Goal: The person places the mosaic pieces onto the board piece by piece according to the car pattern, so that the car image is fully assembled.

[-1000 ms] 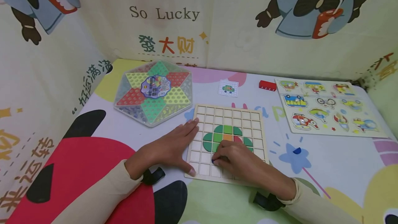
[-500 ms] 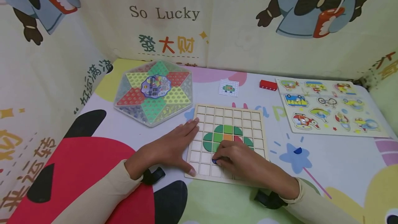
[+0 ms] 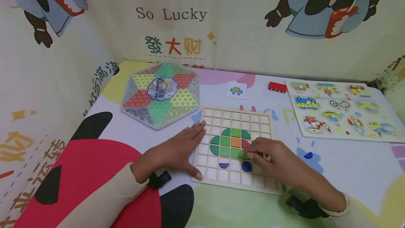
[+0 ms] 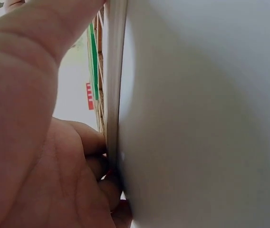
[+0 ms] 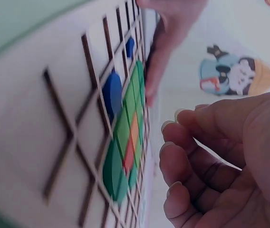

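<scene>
A square wooden grid board (image 3: 232,178) lies on the table, with green, orange and red tiles (image 3: 235,142) forming a shape in its middle cells. Below them sit a blue half-round piece (image 3: 224,165) and a round blue shape (image 3: 246,166). My left hand (image 3: 172,150) rests spread at the board's left edge, fingers and thumb against the frame (image 4: 113,85). Over the board's right side is my right hand (image 3: 276,157), its fingers loosely bent. In the right wrist view nothing shows between those fingertips (image 5: 173,128).
Another blue half-round piece (image 3: 308,155) lies on the table to the right. Behind the board are a small picture card (image 3: 236,90), a red brick (image 3: 277,87) and a hexagonal Chinese checkers set (image 3: 159,113). A vehicle puzzle board (image 3: 345,115) lies at the right.
My right hand has let go of the blue half-round piece, which now sits in a lower-left cell, and has moved right. My left hand stays at the board's edge. The head view has shifted slightly.
</scene>
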The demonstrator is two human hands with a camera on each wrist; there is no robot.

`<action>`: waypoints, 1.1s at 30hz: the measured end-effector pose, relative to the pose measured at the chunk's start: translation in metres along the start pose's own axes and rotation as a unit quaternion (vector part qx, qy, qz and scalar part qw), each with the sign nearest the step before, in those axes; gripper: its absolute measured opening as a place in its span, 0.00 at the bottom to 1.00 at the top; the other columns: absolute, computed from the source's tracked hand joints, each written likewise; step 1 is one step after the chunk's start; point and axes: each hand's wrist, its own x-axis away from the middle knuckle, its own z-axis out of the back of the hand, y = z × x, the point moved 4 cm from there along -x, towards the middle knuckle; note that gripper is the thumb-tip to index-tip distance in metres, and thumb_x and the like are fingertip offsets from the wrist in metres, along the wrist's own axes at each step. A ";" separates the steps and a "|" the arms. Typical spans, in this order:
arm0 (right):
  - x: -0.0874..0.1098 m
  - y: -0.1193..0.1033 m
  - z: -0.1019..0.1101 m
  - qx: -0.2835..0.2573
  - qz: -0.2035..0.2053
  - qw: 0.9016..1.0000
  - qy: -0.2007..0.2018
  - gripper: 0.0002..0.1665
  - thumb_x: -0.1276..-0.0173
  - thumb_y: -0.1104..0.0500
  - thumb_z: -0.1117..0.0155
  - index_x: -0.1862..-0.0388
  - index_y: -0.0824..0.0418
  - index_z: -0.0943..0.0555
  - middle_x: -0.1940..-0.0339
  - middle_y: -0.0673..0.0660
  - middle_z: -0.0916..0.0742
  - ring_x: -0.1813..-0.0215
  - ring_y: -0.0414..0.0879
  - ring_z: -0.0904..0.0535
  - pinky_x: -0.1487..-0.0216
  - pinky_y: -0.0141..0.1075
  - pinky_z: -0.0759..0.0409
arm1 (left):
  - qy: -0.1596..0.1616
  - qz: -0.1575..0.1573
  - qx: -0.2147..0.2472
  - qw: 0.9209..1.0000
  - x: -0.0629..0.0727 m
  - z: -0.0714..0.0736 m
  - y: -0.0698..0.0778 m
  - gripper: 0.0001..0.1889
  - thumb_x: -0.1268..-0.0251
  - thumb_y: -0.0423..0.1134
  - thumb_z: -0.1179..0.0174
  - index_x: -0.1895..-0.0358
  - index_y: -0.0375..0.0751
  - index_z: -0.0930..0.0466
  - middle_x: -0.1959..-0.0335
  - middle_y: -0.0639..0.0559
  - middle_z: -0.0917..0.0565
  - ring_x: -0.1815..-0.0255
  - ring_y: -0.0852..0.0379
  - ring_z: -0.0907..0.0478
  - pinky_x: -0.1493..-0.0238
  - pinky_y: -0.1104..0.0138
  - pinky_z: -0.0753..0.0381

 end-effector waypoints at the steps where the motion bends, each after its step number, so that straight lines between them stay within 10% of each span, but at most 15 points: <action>1: 0.002 0.002 0.003 -0.002 -0.002 1.000 0.007 0.09 0.31 0.63 0.36 0.55 0.55 0.14 0.63 0.42 0.16 0.63 0.37 0.23 0.65 0.30 0.21 | 0.002 0.002 0.000 1.000 0.001 0.000 0.000 0.68 0.61 0.68 0.28 0.22 0.37 0.57 0.20 0.48 0.62 0.22 0.51 0.68 0.25 0.57 0.59; 11: 0.036 0.026 0.035 0.085 -0.040 0.992 0.089 0.13 0.38 0.68 0.30 0.56 0.55 0.14 0.67 0.39 0.18 0.71 0.34 0.29 0.74 0.28 0.27 | 0.006 0.001 0.001 1.000 0.003 0.004 0.002 0.67 0.62 0.67 0.27 0.22 0.36 0.56 0.20 0.47 0.61 0.22 0.50 0.66 0.26 0.55 0.57; 20: 0.073 0.070 0.054 0.152 -0.153 0.966 0.140 0.13 0.39 0.65 0.29 0.54 0.61 0.15 0.70 0.47 0.18 0.74 0.34 0.31 0.80 0.30 0.32 | -0.001 -0.016 0.001 1.000 -0.001 0.006 0.005 0.66 0.59 0.66 0.27 0.23 0.34 0.56 0.21 0.45 0.61 0.22 0.48 0.67 0.26 0.54 0.57; 33: 0.100 0.100 0.064 0.151 -0.213 0.955 0.139 0.11 0.36 0.61 0.31 0.54 0.60 0.16 0.76 0.46 0.19 0.75 0.35 0.32 0.78 0.30 0.34 | -0.007 -0.005 0.002 1.000 0.002 0.006 0.005 0.67 0.60 0.66 0.27 0.23 0.34 0.56 0.20 0.46 0.61 0.22 0.48 0.67 0.26 0.53 0.57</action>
